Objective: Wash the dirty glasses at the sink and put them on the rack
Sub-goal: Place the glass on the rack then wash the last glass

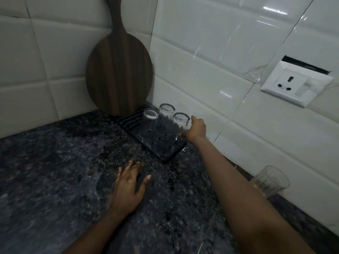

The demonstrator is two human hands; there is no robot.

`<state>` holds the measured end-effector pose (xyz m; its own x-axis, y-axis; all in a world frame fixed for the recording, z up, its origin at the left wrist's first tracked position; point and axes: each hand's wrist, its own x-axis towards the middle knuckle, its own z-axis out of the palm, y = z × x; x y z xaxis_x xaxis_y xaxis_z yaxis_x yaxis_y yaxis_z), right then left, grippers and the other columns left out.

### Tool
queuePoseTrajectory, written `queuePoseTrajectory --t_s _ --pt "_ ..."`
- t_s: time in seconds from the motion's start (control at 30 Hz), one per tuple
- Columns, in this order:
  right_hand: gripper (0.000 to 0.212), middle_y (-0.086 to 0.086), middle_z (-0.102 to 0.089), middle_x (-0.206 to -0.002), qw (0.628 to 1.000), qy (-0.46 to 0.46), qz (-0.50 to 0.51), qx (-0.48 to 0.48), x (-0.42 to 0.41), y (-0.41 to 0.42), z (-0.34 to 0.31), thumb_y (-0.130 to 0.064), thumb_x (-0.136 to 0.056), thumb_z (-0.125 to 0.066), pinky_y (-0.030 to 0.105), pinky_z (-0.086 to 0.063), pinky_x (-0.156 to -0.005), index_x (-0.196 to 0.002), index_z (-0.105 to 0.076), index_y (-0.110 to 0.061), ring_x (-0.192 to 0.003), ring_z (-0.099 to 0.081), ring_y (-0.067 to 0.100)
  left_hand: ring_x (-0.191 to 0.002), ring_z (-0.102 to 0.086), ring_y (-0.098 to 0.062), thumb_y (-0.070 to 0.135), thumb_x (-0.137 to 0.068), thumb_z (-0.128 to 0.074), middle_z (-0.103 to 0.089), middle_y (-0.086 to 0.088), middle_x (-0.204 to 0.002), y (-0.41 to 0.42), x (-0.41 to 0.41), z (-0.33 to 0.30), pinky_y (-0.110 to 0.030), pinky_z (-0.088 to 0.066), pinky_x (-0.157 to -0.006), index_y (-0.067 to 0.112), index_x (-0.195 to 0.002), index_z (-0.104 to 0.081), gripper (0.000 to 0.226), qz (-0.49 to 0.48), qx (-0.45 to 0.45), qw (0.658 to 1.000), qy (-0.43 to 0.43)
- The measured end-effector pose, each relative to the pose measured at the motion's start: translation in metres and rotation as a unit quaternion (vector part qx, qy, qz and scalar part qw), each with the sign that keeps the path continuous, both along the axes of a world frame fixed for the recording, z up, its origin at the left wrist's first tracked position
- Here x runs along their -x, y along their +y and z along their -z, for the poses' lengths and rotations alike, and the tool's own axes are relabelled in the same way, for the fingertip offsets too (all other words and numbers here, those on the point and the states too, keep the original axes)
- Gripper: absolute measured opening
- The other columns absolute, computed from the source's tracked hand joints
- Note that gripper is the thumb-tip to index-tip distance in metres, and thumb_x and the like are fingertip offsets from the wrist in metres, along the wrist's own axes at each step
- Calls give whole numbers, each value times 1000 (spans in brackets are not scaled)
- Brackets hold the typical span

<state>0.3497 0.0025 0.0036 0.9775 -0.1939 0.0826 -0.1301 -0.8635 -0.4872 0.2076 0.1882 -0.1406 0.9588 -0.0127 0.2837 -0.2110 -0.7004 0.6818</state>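
Now: right hand gripping inverted glass on rack, beside two others. Left hand flat, open on counter. Likely wet, slippery, fragile; best held mid-wall. Another glass waiting by wall.

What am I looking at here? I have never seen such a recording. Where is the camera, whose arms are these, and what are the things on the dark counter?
There is no machine here. A person wears one camera on the head, so it looks forward and down at their own two arms.

The right hand reaches to a black rack in the tiled corner, and its fingers hold a glass turned upside down on it. Two more upside-down glasses stand on the rack beside it.

The left hand lies open and flat on the dark stone counter.

A round wooden board leans in the corner behind the rack. Another glass stands upright near the right wall, below a wall socket.
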Motion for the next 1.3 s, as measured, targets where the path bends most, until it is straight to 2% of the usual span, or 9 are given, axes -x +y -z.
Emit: queuePoseTrajectory --t_s 0.13,0.23,0.43,0.6,0.77,0.87,1.07,1.23,1.3 --pt "59 20 -61 -111 996 -45 20 -73 65 -30 -2 -11 -72 -77 37 -46 -87 -124 -51 -6 -101 -59 32 -125 -50 -21 47 -91 -46 -59 0 -125 4 5 -12 -30 -35 -104 10 -117 -59 48 -19 119 993 2" --pt "59 15 -66 -82 995 -67 73 13 134 -75 -5 -23 -79 -72 38 -51 -72 -128 -42 -11 -83 -64 33 -105 -60 -15 20 -90 -55 -64 1 -116 -2 14 -25 -25 -44 -86 12 -116 -58 27 -38 199 979 12" --pt "56 25 -59 -112 949 59 238 200 193 -160 0 -39 -88 -56 39 -48 -74 -131 -34 -9 -101 -59 40 -87 -63 5 10 -89 -56 -65 14 -97 -57 39 -53 -12 -48 -79 32 -96 -57 23 60 293 953 57" --pt "31 30 -63 -100 973 -2 207 104 197 -168 2 -33 -90 -56 37 -46 -69 -76 -49 -6 -93 -60 39 -82 -63 9 13 -88 -59 -68 12 -93 -88 53 -68 -10 -48 -75 31 -90 -60 18 125 287 945 89" --pt "33 23 -71 -87 985 -39 160 46 249 -165 5 -34 -79 -71 33 -47 -66 -78 -66 -2 -84 -66 34 -79 -68 -7 12 -86 -63 -73 5 -84 -109 72 -77 -28 -52 -75 26 -80 -65 15 203 232 947 95" --pt "34 18 -71 -73 990 -51 130 11 297 -167 -2 -34 -74 -75 14 -38 -51 -55 -51 -22 -70 -66 26 -79 -67 -6 19 -82 -68 -72 9 -83 -138 86 -85 -29 -53 -76 31 -78 -62 14 273 168 941 108" --pt "23 7 -72 -76 995 -76 61 24 377 -179 -36 -40 -72 -76 9 -33 -51 -69 -57 -26 -70 -66 15 -96 -61 0 58 -46 -80 -62 15 -106 -229 137 -106 -26 -53 -83 34 -108 -50 73 391 93 910 102" --pt "29 4 -68 -72 996 -83 29 23 426 -212 -47 -41 -75 -71 12 -33 -51 -67 -47 -28 -60 -53 8 -87 -66 -6 55 -32 -74 -70 8 -93 -289 174 -112 -27 -55 -74 35 -93 -58 66 351 108 926 87" --pt "20 -3 -66 -70 992 -108 23 -55 447 -236 -48 -36 -78 -70 14 -42 -56 -87 -57 -24 -61 -58 5 -80 -68 -4 55 -31 -78 -72 7 -87 -310 189 -112 -26 -56 -71 31 -90 -62 66 331 120 931 94"
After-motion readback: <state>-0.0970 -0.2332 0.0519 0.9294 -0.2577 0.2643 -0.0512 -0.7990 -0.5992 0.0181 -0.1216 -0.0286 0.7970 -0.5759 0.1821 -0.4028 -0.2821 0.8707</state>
